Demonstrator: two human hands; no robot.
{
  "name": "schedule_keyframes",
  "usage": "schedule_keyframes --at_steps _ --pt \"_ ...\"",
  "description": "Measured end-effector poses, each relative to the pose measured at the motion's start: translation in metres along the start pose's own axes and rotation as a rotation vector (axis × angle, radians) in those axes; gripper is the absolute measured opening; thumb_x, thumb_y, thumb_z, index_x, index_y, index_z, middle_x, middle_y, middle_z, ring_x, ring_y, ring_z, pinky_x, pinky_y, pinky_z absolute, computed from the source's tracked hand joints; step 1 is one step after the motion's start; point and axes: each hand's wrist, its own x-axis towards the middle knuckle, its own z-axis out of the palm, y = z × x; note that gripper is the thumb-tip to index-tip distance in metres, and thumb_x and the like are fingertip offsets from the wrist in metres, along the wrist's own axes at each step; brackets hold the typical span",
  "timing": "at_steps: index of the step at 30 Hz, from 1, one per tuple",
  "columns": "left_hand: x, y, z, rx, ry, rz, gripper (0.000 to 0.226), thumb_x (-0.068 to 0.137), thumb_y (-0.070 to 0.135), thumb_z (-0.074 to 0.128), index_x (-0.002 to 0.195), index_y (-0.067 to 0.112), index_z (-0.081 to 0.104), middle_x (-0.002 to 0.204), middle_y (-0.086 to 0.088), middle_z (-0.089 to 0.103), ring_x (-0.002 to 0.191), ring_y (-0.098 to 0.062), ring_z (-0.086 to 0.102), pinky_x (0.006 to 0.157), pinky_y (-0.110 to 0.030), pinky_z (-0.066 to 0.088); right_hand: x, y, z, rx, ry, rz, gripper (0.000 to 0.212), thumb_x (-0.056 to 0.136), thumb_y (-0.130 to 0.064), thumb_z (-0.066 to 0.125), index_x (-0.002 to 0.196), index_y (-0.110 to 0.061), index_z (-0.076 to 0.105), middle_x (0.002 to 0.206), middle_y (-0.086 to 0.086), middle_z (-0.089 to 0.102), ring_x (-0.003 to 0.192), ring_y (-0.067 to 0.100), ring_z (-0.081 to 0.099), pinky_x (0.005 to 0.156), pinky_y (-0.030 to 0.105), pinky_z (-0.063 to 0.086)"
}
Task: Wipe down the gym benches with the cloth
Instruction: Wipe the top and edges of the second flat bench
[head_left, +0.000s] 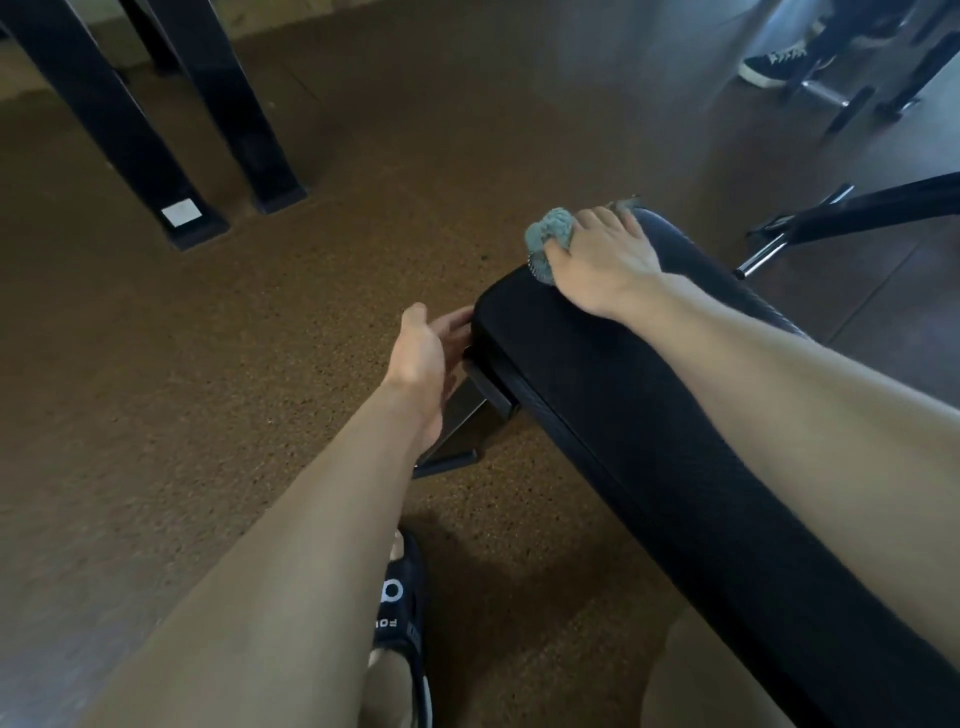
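A long black padded gym bench (639, 415) runs from the lower right up to the middle of the head view. My right hand (605, 260) lies flat on the bench's far end and presses a bunched grey-green cloth (548, 236) against the pad's left edge. My left hand (428, 353) hovers beside the bench's near left corner, fingers apart, fingertips close to the pad's end, holding nothing. Part of the cloth is hidden under my right fingers.
Brown speckled rubber floor (208, 364) surrounds the bench. Two black slanted machine legs (156, 156) stand at the upper left. Another bench frame with a chrome bar (810, 218) sits at the right. Someone's sneaker (774, 65) shows at the top right. My sandalled foot (400, 597) is below.
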Motion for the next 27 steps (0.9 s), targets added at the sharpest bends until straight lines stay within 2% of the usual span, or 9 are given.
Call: schedule_keyframes --at_steps 2,6,8,10,15,18,21,24,27 --pt "-0.001 -0.006 -0.006 -0.055 0.019 -0.037 0.071 0.104 0.055 0.010 0.137 0.016 0.060 0.144 -0.003 0.058 0.139 -0.017 0.044 0.124 -0.041 0.019 -0.023 -0.025 0.009 0.001 0.018 -0.137 0.060 0.109 -0.045 0.024 0.155 -0.008 0.038 0.160 0.006 0.040 0.152 0.024 0.027 0.128 0.042 0.007" --pt "0.000 -0.011 -0.007 -0.122 0.054 -0.085 0.071 0.105 0.055 0.013 0.140 0.011 0.056 0.137 -0.005 0.061 0.124 -0.017 0.054 0.119 -0.039 0.030 -0.058 -0.041 0.019 -0.021 0.080 -0.441 0.055 0.108 -0.043 0.035 0.155 -0.016 0.038 0.160 0.001 0.039 0.152 0.022 0.025 0.128 0.045 0.009" --pt "-0.005 -0.008 0.001 -0.143 0.063 -0.090 0.065 0.105 0.056 0.017 0.135 0.016 0.059 0.129 -0.006 0.064 0.115 -0.017 0.059 0.099 -0.036 0.044 -0.073 -0.039 0.020 -0.072 0.101 -0.563 0.053 0.103 -0.037 0.044 0.154 -0.020 0.041 0.162 0.000 0.037 0.154 0.024 0.023 0.128 0.046 0.011" --pt "-0.009 -0.006 0.011 -0.187 0.060 -0.127 0.060 0.104 0.059 0.022 0.132 0.020 0.058 0.123 -0.009 0.065 0.108 -0.022 0.062 0.082 -0.037 0.049 -0.093 -0.035 0.026 -0.199 0.117 -0.643 0.055 0.099 -0.031 0.050 0.152 -0.017 0.046 0.166 0.005 0.031 0.157 0.028 0.018 0.128 0.049 0.014" --pt "-0.007 -0.004 0.017 -0.217 0.084 -0.128 0.066 0.105 0.057 0.020 0.121 0.013 0.066 0.118 -0.014 0.069 0.105 -0.027 0.065 0.085 -0.039 0.052 -0.157 -0.007 0.039 -0.301 0.076 -0.634 0.065 0.093 -0.027 0.059 0.155 -0.014 0.045 0.171 0.010 0.019 0.158 0.033 0.014 0.128 0.053 0.018" --pt "-0.002 -0.006 0.014 -0.141 0.115 -0.103 0.068 0.105 0.057 0.017 0.119 0.016 0.069 0.111 -0.007 0.071 0.099 -0.021 0.064 0.080 -0.036 0.049 -0.190 0.013 0.048 -0.331 0.066 -0.624 0.071 0.085 -0.022 0.064 0.153 -0.007 0.047 0.169 0.014 0.024 0.156 0.037 0.022 0.124 0.056 0.026" --pt "0.000 -0.009 0.011 -0.087 0.108 -0.080 0.068 0.106 0.055 0.015 0.117 0.017 0.070 0.108 -0.004 0.071 0.097 -0.019 0.062 0.077 -0.035 0.044 -0.198 0.021 0.049 -0.324 0.087 -0.640 0.067 0.084 -0.021 0.055 0.149 -0.007 0.053 0.167 0.013 0.031 0.154 0.036 0.029 0.122 0.055 0.032" --pt "0.005 -0.009 0.006 -0.067 0.084 -0.066 0.069 0.107 0.054 0.013 0.117 0.014 0.069 0.113 -0.005 0.071 0.111 -0.020 0.061 0.094 -0.039 0.044 -0.169 0.004 0.037 -0.316 0.070 -0.663 0.068 0.090 -0.028 0.057 0.155 -0.013 0.044 0.171 0.010 0.021 0.157 0.034 0.019 0.126 0.051 0.023" --pt "0.003 -0.008 0.004 -0.105 0.052 -0.089 0.068 0.106 0.056 0.015 0.126 0.012 0.063 0.111 -0.006 0.069 0.109 -0.021 0.063 0.089 -0.037 0.048 -0.121 -0.031 0.030 -0.273 0.081 -0.603 0.068 0.100 -0.026 0.051 0.163 -0.013 0.026 0.174 0.009 0.003 0.160 0.032 0.001 0.129 0.049 0.009"
